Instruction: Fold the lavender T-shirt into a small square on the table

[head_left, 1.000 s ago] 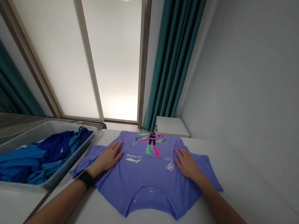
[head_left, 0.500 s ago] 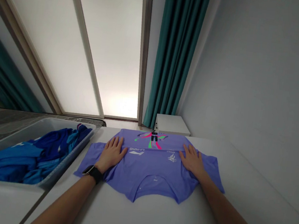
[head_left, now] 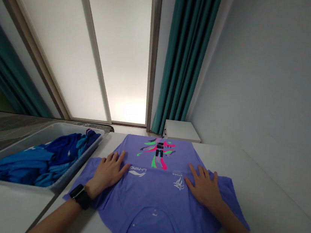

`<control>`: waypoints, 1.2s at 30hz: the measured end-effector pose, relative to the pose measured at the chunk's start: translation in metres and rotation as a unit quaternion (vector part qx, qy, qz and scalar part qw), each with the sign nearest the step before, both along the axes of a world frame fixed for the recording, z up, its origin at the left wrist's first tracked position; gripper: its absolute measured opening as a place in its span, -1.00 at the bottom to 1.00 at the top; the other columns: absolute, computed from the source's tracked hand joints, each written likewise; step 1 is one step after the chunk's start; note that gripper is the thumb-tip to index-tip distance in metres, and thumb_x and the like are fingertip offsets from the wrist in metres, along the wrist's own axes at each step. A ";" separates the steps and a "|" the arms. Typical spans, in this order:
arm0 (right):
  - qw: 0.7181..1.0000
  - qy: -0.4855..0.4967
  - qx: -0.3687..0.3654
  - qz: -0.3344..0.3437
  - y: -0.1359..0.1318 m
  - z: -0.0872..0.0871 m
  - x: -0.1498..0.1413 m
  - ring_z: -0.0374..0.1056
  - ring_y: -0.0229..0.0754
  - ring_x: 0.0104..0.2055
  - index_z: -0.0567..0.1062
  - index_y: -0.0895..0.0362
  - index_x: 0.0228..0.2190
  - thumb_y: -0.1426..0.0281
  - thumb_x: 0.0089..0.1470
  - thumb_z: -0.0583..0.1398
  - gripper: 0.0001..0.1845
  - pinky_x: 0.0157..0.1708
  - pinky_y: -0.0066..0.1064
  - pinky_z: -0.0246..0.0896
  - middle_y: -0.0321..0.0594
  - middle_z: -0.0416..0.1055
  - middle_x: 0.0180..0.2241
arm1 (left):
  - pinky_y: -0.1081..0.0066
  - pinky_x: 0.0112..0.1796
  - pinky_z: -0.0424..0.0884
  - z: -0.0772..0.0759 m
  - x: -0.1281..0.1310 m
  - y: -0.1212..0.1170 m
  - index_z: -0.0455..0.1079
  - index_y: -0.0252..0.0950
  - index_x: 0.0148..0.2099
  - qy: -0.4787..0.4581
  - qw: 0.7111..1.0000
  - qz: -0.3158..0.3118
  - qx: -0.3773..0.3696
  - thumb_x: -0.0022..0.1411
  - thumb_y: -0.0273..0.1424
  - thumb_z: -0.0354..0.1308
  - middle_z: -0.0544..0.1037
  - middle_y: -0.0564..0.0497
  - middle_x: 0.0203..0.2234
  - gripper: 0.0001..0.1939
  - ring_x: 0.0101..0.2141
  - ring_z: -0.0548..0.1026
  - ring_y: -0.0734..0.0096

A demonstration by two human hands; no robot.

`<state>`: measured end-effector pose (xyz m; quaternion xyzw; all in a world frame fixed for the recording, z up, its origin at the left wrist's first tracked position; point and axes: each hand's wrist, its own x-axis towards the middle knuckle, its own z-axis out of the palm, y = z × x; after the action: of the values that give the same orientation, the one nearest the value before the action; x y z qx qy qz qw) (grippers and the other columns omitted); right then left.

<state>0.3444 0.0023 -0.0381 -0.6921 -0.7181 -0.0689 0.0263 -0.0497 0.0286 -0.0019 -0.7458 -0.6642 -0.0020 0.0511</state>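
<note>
Lilac Li-Ning T-shirt [head_left: 154, 194] was lying flat on the white table [head_left: 252, 204], with one crease already across its middle and the sleeves not folded yet, sticking out both sides. Left hand [head_left: 108, 172] and right hand [head_left: 203, 188] were pressed down beside that crease, fingers spread wide, gripping nothing. A pile of blue clothes [head_left: 42, 159] sat in a grey tray [head_left: 8, 183] just left of the table.

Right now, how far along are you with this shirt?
Done: the lavender Li-Ning T-shirt lies flat on the white table, collar toward you. In hand: your left hand and right hand press flat on it, either side of the chest. Left: both sleeves lie spread outward, and blue garments sit in the grey tray.
</note>
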 end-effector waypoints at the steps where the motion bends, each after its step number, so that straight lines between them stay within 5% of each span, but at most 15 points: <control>1: 1.000 0.001 0.005 0.007 0.004 0.003 0.003 0.18 0.27 0.21 0.20 0.10 0.29 0.05 0.24 -0.07 -0.31 0.22 0.30 -0.27 0.14 0.30 0.17 | 0.02 0.10 0.18 0.004 -0.002 0.004 0.04 -0.31 0.40 -0.006 1.000 0.003 0.003 0.40 -0.02 -0.22 0.39 -0.28 0.17 -0.32 0.17 0.31 -0.08; 5: 0.999 0.037 0.004 0.013 0.043 0.006 0.017 0.25 0.12 0.16 0.20 0.35 0.26 0.27 0.26 -0.12 -0.36 0.19 -0.10 0.07 0.15 0.34 0.14 | 0.10 0.17 0.14 0.007 -0.012 0.034 0.09 -0.39 0.36 -0.036 0.999 -0.002 0.020 0.44 -0.19 -0.24 0.40 -0.26 0.17 -0.42 0.17 0.32 0.06; 8: 0.997 0.050 -0.004 0.054 0.070 -0.002 0.020 0.18 0.03 0.25 0.19 0.35 0.26 0.29 0.26 -0.12 -0.37 0.25 -0.19 0.01 0.10 0.25 0.23 | 0.19 0.22 0.10 -0.002 -0.019 0.055 0.07 -0.41 0.37 -0.065 0.997 -0.025 -0.012 0.44 -0.24 -0.25 0.25 -0.21 0.29 -0.43 0.27 0.20 0.17; 13: 0.998 0.044 -0.023 0.033 0.083 -0.017 0.013 0.01 0.01 0.36 0.14 0.29 0.29 0.23 0.28 -0.15 -0.35 0.32 -0.09 -0.15 0.05 0.09 0.32 | 0.06 0.29 -0.11 -0.015 -0.018 0.064 -0.08 -0.34 0.43 -0.070 0.996 -0.004 -0.055 0.44 -0.12 -0.27 0.04 -0.13 0.38 -0.35 0.36 -0.03 0.18; 18: 0.997 0.055 -0.022 -0.050 0.084 -0.022 0.020 -0.08 -0.03 0.39 0.06 0.28 0.32 0.17 0.29 -0.19 -0.30 0.33 -0.01 -0.19 -0.02 0.03 0.35 | -0.12 0.27 -0.18 -0.019 -0.017 0.061 -0.06 -0.27 0.43 -0.075 0.996 0.034 -0.044 0.43 -0.05 -0.29 0.03 -0.10 0.38 -0.33 0.36 -0.06 0.07; 21: 0.997 0.058 -0.011 -0.056 0.084 -0.024 0.025 -0.06 -0.05 0.38 0.09 0.25 0.31 0.17 0.29 -0.22 -0.31 0.32 0.01 -0.19 -0.03 0.04 0.35 | -0.10 0.25 -0.11 -0.020 -0.022 0.068 0.11 -0.26 0.36 -0.100 0.994 0.034 -0.016 0.43 -0.10 -0.24 0.15 -0.13 0.34 -0.41 0.34 0.03 0.05; 25: 0.997 0.048 -0.001 -0.053 0.083 -0.027 0.024 -0.05 -0.06 0.38 0.15 0.23 0.29 0.18 0.28 -0.20 -0.33 0.32 0.01 -0.21 -0.03 0.06 0.34 | 0.20 0.15 0.20 -0.015 -0.033 0.091 0.40 -0.23 0.13 -0.142 0.990 0.009 0.018 0.46 -0.31 -0.27 0.45 -0.10 0.12 -0.55 0.13 0.37 0.25; 30: 0.997 0.038 0.013 -0.062 0.081 -0.029 0.024 -0.02 -0.07 0.37 0.18 0.19 0.28 0.19 0.28 -0.19 -0.35 0.31 0.01 -0.17 -0.08 0.11 0.32 | 0.27 0.05 0.28 -0.009 -0.037 0.117 0.42 -0.24 0.10 -0.135 0.990 0.003 0.035 0.38 -0.42 -0.13 0.49 -0.11 0.03 -0.62 0.03 0.41 0.24; 36: 0.997 0.014 0.070 -0.002 0.077 -0.025 0.010 0.12 0.02 0.29 0.26 0.22 0.23 0.23 0.27 -0.11 -0.40 0.32 0.04 -0.22 0.05 0.21 0.26 | 0.14 0.06 0.25 -0.018 -0.028 0.119 0.37 -0.23 0.17 -0.124 0.991 0.004 0.049 0.36 -0.37 -0.08 0.43 -0.15 0.02 -0.60 0.05 0.34 0.11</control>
<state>0.3541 0.0796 -0.0631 -0.6907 -0.7098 -0.1094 0.0844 -0.0773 0.1480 -0.0203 -0.7337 -0.6675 -0.1267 0.0050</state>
